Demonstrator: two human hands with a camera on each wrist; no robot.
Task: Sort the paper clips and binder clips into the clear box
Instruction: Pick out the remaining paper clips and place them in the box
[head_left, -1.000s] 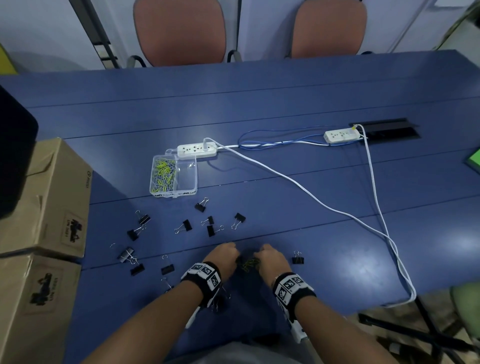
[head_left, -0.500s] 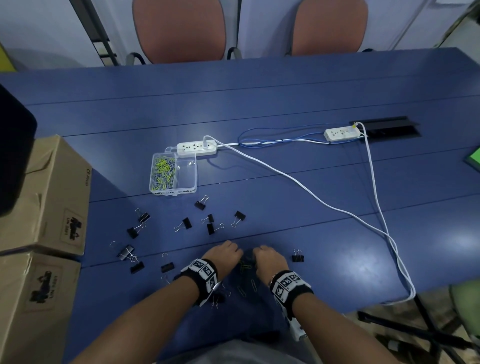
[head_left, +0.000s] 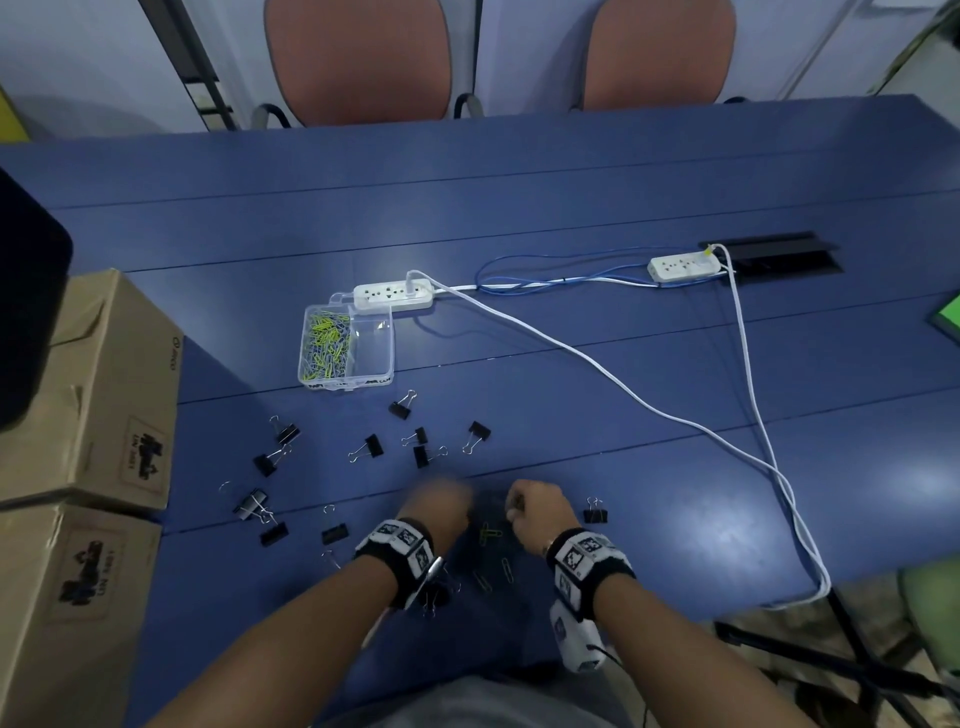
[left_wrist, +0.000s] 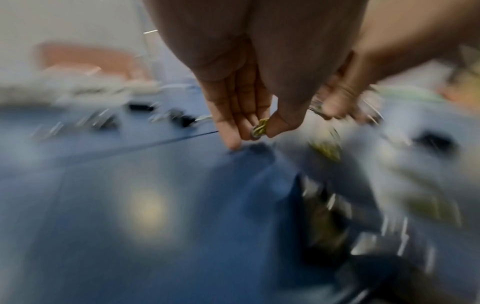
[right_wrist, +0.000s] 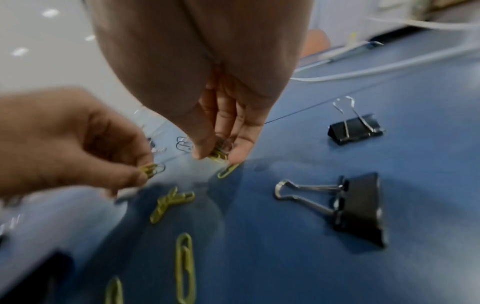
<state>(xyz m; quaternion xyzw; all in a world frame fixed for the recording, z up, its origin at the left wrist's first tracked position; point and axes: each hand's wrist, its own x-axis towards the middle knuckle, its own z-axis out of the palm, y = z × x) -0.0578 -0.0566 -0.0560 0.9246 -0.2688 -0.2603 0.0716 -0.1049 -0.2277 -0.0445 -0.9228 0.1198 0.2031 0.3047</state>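
The clear box (head_left: 384, 358) sits mid-table; its left compartment holds yellow-green and grey paper clips (head_left: 326, 347), its right one looks bare. Several black binder clips (head_left: 370, 447) lie scattered in front of it. My left hand (head_left: 441, 506) pinches a few paper clips (left_wrist: 260, 128) between thumb and fingers, just above the table. My right hand (head_left: 537, 514) pinches a small bunch of paper clips (right_wrist: 221, 152) close beside it. Loose yellow paper clips (head_left: 489, 533) lie on the blue table (head_left: 649, 467) between my wrists, and a binder clip (right_wrist: 359, 207) lies near my right hand.
Two cardboard boxes (head_left: 88, 395) stand at the table's left edge. A white power strip (head_left: 394, 295) lies behind the clear box, and its white cable (head_left: 613, 379) runs right to the table edge. A second strip (head_left: 683, 266) lies far right. Two chairs (head_left: 358, 57) stand beyond the table.
Both hands stay near the front edge, and the left one has shifted slightly left and blurs with motion. Loose paper clips now show on the table between the wrists.
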